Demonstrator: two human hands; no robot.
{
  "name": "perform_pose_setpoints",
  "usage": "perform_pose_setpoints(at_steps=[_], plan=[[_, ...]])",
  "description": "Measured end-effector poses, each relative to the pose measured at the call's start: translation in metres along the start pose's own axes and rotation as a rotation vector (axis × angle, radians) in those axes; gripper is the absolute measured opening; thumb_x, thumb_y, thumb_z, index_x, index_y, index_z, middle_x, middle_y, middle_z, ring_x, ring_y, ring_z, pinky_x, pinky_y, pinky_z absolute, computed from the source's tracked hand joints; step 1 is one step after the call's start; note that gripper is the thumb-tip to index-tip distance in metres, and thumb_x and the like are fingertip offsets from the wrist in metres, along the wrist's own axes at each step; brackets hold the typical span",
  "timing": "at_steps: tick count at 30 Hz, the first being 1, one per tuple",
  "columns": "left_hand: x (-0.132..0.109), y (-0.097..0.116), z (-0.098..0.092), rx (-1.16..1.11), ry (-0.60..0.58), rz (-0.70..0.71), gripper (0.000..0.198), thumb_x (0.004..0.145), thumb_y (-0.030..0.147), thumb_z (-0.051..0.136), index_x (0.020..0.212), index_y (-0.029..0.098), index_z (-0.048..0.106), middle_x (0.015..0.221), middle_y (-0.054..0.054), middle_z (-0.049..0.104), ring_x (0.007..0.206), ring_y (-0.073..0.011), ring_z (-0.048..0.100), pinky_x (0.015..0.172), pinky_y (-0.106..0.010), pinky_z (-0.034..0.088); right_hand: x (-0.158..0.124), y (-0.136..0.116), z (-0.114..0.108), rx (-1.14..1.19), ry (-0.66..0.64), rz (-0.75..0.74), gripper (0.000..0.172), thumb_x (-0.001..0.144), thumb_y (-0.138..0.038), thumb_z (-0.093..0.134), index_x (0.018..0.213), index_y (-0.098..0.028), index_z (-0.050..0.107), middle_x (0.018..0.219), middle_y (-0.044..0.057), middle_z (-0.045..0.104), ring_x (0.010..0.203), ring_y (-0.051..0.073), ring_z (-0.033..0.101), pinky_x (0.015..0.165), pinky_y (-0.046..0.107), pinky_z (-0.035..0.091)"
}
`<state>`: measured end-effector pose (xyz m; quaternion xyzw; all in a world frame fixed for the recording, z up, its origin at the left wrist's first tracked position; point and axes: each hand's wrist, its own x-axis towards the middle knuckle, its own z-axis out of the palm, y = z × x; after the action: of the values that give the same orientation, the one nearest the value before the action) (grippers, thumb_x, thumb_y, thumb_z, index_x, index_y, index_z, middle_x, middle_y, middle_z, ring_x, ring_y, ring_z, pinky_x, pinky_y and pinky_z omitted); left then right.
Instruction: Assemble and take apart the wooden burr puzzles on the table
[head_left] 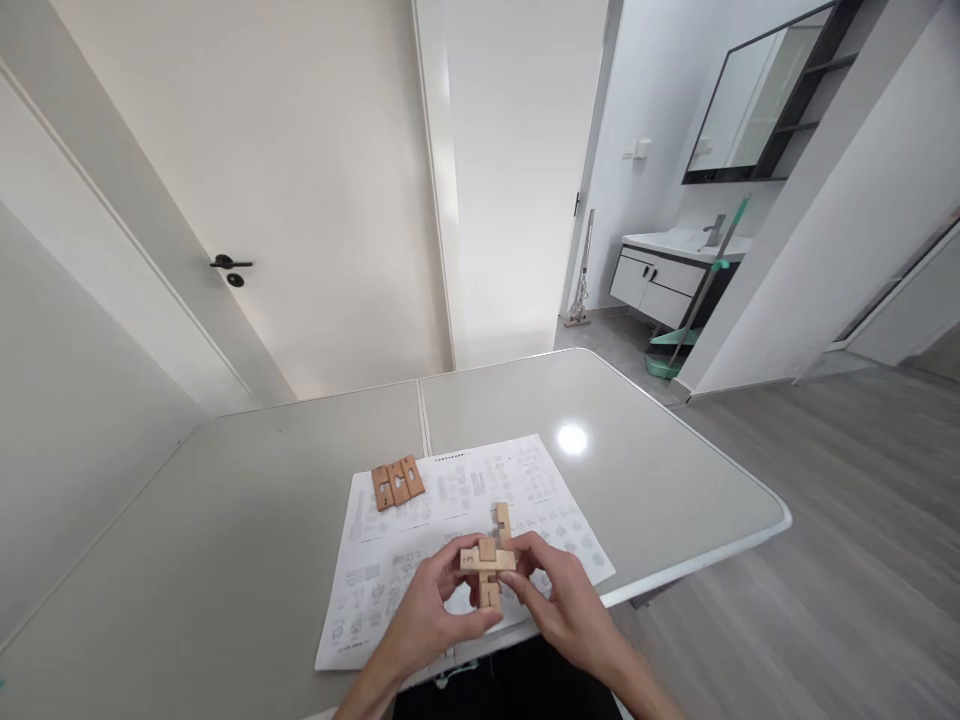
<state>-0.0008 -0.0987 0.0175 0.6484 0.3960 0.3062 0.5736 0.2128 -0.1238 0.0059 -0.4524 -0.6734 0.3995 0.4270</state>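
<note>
Several light wooden pieces make up the cross-shaped assembly point(487, 560) that, in the head view, is held over the near part of a printed sheet point(457, 490). The left hand point(429, 603) pinches it from its side, thumb near the lower end and fingers curled behind, probably to steady the bottom piece. The right hand point(561, 592) grips the opposite side between thumb and forefinger; pressure from both sides likely keeps the pieces from slipping apart. Just beyond the fingers, a notched light block point(503, 516) points away; whether it touches the assembly, I cannot tell. Three darker wooden pieces point(398, 482) lie side by side at the sheet's far left corner, apart from the hands, perhaps so they leave working room. The sheet lies flat on the grey table point(247, 540), presumably so its small diagrams can be consulted.
</note>
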Motion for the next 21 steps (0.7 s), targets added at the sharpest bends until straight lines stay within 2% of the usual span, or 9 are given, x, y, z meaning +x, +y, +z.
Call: perform_pose_setpoints(at_steps=[4,8,13,15,18,21], plan=[[0.002,-0.009,-0.013,0.052,0.061,-0.031,0.068,0.082,0.044,0.079,0.140,0.017,0.055,0.102,-0.008,0.071,0.095,-0.0234,0.065,0.090,-0.040,0.055,0.004,0.019,-0.001,0.031,-0.044,0.056,0.028,0.101,-0.045,0.056,0.118,-0.023,0.057,0.080,-0.001,0.070,0.075,0.020,0.066,0.068,0.028,0.049],[0.002,-0.012,-0.023,0.186,0.160,-0.062,0.071,0.083,0.048,0.078,0.143,0.020,0.052,0.108,-0.009,0.073,0.090,-0.0207,0.065,0.090,-0.040,0.055,0.012,0.041,0.002,-0.263,0.086,0.194,0.026,0.101,-0.045,0.052,0.113,-0.023,0.058,0.089,0.002,0.074,0.074,0.021,0.069,0.069,0.030,0.049],[0.002,-0.013,-0.021,0.259,0.214,-0.045,0.069,0.083,0.049,0.076,0.142,0.022,0.052,0.100,-0.005,0.074,0.079,-0.0176,0.062,0.085,-0.038,0.056,0.043,0.047,0.011,-0.478,0.097,0.336,0.027,0.102,-0.043,0.048,0.110,-0.020,0.060,0.094,0.007,0.075,0.083,0.025,0.072,0.070,0.031,0.046],[0.002,-0.012,-0.020,0.284,0.233,-0.044,0.068,0.082,0.047,0.076,0.141,0.022,0.054,0.095,-0.003,0.073,0.078,-0.0172,0.061,0.087,-0.038,0.055,0.057,0.045,0.013,-0.532,0.081,0.372,0.027,0.098,-0.043,0.055,0.103,-0.017,0.062,0.094,0.012,0.075,0.085,0.029,0.072,0.069,0.033,0.045],[0.001,-0.008,-0.019,0.310,0.257,-0.050,0.069,0.081,0.045,0.077,0.141,0.021,0.055,0.093,-0.003,0.073,0.078,-0.0177,0.062,0.086,-0.038,0.056,0.071,0.041,0.016,-0.582,0.047,0.406,0.025,0.095,-0.036,0.059,0.080,-0.017,0.063,0.087,0.016,0.075,0.083,0.032,0.071,0.070,0.036,0.043],[-0.004,0.000,-0.019,0.322,0.272,-0.053,0.067,0.080,0.046,0.077,0.140,0.022,0.056,0.096,-0.004,0.073,0.077,-0.0177,0.062,0.082,-0.036,0.056,0.070,0.032,0.013,-0.556,0.015,0.394,0.038,0.098,-0.035,0.051,0.063,-0.020,0.057,0.073,0.013,0.072,0.074,0.030,0.071,0.067,0.035,0.043]])
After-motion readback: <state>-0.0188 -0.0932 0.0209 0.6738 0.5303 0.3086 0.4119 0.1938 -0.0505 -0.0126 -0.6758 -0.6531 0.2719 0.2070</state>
